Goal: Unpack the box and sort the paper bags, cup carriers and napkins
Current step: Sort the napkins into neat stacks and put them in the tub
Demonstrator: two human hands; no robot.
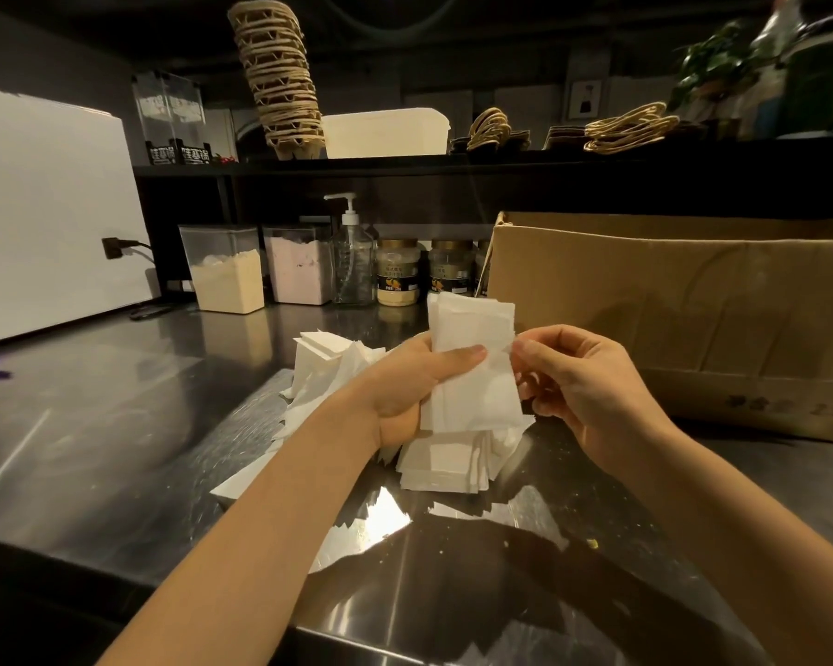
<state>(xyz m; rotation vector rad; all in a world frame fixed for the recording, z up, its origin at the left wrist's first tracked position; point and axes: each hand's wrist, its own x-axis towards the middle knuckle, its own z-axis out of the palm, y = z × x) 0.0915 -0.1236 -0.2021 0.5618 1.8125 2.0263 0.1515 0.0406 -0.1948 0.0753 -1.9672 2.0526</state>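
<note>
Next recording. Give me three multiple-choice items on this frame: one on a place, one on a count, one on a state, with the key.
1. Where does the tall stack of cup carriers stand? A on the upper shelf; B on the floor; C in a sink.
2. How many clear powder tubs stand left of the pump bottle? A one; B two; C four.
3. What is the left hand doing? A lying flat, empty; B gripping a napkin stack; C holding a cup.
Key: 1 A, beside the white tub; 2 B, one beige, one pinkish; 3 B, thumb across the napkins.
</note>
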